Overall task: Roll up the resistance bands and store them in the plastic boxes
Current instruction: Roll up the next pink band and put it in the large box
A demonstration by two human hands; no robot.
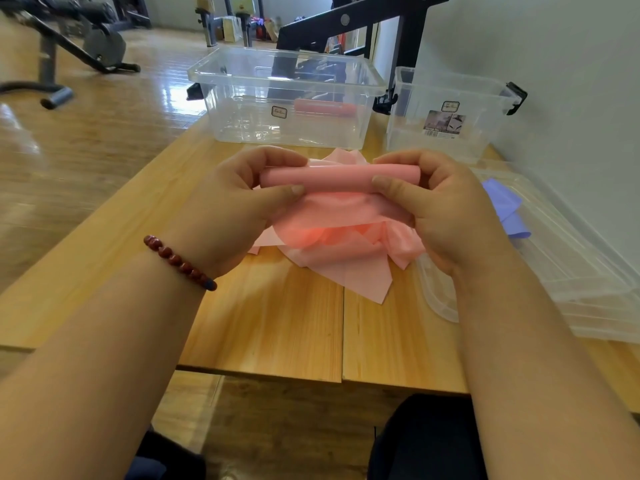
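Observation:
A pink resistance band (337, 177) is partly rolled into a tube above the wooden table (277, 323). My left hand (239, 202) pinches the roll's left end, and my right hand (440, 206) pinches its right end. The loose remainder of the band hangs down and lies crumpled on the table below. A large clear plastic box (221, 98) stands behind, with a rolled pink band (323, 108) inside. A smaller clear box (446, 136) stands to its right. A purple band (505, 209) lies to the right of my right hand.
Clear plastic lids (588, 278) lie stacked along the table's right side by the white wall. Black gym equipment (69, 39) stands on the wood floor at the far left. A black metal frame (374, 15) rises behind the boxes.

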